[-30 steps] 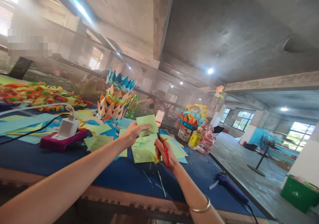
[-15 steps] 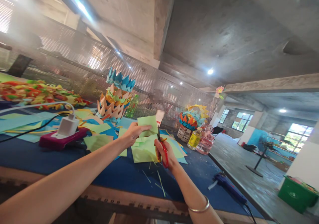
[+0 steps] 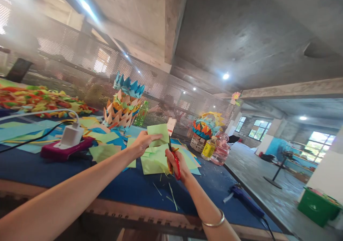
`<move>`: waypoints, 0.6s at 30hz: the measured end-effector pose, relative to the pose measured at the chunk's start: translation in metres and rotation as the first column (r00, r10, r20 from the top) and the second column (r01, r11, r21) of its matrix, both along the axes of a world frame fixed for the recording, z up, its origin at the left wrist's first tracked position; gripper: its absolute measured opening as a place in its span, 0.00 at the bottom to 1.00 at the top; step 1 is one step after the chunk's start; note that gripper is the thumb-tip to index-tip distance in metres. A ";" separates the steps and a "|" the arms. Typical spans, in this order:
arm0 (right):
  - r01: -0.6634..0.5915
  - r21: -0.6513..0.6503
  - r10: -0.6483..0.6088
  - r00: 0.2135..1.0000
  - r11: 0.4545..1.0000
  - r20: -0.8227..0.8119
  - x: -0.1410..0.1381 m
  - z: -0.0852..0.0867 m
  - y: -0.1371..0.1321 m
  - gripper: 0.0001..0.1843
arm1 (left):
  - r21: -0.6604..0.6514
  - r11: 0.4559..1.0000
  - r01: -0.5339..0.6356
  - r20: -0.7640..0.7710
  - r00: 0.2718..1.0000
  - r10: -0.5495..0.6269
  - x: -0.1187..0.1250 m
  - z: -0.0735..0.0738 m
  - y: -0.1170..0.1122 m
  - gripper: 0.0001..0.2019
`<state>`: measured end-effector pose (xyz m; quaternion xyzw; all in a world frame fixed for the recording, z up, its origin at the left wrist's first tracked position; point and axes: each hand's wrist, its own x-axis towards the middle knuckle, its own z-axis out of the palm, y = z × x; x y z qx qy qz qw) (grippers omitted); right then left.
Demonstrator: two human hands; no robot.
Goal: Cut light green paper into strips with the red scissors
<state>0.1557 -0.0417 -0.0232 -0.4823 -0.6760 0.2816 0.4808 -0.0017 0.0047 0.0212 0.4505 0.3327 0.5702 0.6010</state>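
My left hand (image 3: 141, 143) pinches a light green paper sheet (image 3: 158, 133) and holds it upright above the blue table (image 3: 134, 187). My right hand (image 3: 177, 164) grips red-handled scissors (image 3: 174, 159); their blades point up at the sheet's right edge. Below the hands lies a pile of light green and blue paper sheets (image 3: 154, 160). Thin green paper strips (image 3: 171, 194) lie on the table in front of the pile.
A white charger on a pink block (image 3: 65, 144) sits at the left with cables. Folded paper towers (image 3: 122, 103) and a paper basket (image 3: 205, 130) stand behind, beside bottles (image 3: 210, 149). A blue glue gun (image 3: 245, 198) lies near the table's right edge. A green bin (image 3: 317, 207) stands on the floor.
Both hands stay almost in place with the sheet and the scissors. The view has shifted slightly.
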 end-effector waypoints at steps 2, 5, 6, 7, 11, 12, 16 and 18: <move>-0.007 -0.008 0.007 1.000 1.000 0.005 0.001 0.001 -0.001 0.24 | -0.001 1.000 0.004 0.004 1.000 -0.004 0.000 0.000 0.000 0.13; -0.012 -0.010 0.013 1.000 1.000 0.014 0.001 0.003 -0.004 0.24 | -0.001 1.000 0.012 0.005 1.000 -0.012 0.000 0.001 -0.001 0.11; -0.015 -0.012 0.015 1.000 1.000 0.016 0.001 0.004 -0.004 0.24 | 0.001 1.000 0.010 0.001 1.000 -0.010 0.000 0.001 -0.002 0.10; -0.021 -0.015 0.021 1.000 1.000 0.015 0.001 0.004 -0.005 0.24 | 0.001 1.000 0.001 -0.008 1.000 -0.001 0.000 0.002 -0.003 0.09; -0.035 -0.042 0.034 0.999 0.999 -0.017 0.001 0.006 -0.008 0.24 | 0.000 0.999 -0.054 -0.066 0.996 0.054 0.000 0.005 -0.005 0.05; -0.035 -0.050 0.034 0.999 0.998 -0.025 0.000 0.006 -0.009 0.24 | 0.000 0.998 -0.056 -0.072 0.996 0.056 -0.001 0.006 -0.006 0.04; -0.035 -0.068 0.032 0.998 0.997 -0.050 0.000 0.006 -0.009 0.24 | 0.012 0.999 -0.038 -0.042 0.998 0.038 -0.001 0.004 -0.004 0.04; -0.033 -0.065 0.030 0.998 0.997 -0.052 0.000 0.006 -0.008 0.24 | 0.015 0.999 -0.034 -0.033 0.999 0.034 -0.001 0.004 -0.004 0.05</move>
